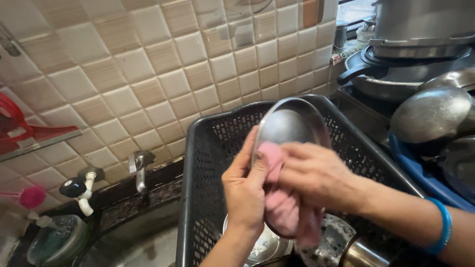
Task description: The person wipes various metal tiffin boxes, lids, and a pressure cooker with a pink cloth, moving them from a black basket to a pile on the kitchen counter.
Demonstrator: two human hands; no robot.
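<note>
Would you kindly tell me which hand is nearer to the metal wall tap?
Left. The left hand grips the round steel plate's edge, tap-side; the right hand presses the pink cloth, farther away.

The plate (292,123) is showing as polished metal, smooth and glossy, with soft reflections across its face. The cloth (282,202) is appearing as pink woven fabric, matt and slightly fuzzy. The basket (198,148) is presenting as black moulded plastic, semi-matt, with perforated walls. The wall tiles (163,74) are reading as glazed ceramic, glossy, with a fine striped texture. The tap (140,165) is showing as bright metal. The counter edge (123,202) is looking like dark speckled stone, wet and shiny. The pots (430,113) at right are showing as brushed and polished steel. The bangle (443,227) is appearing as smooth blue plastic.
</note>
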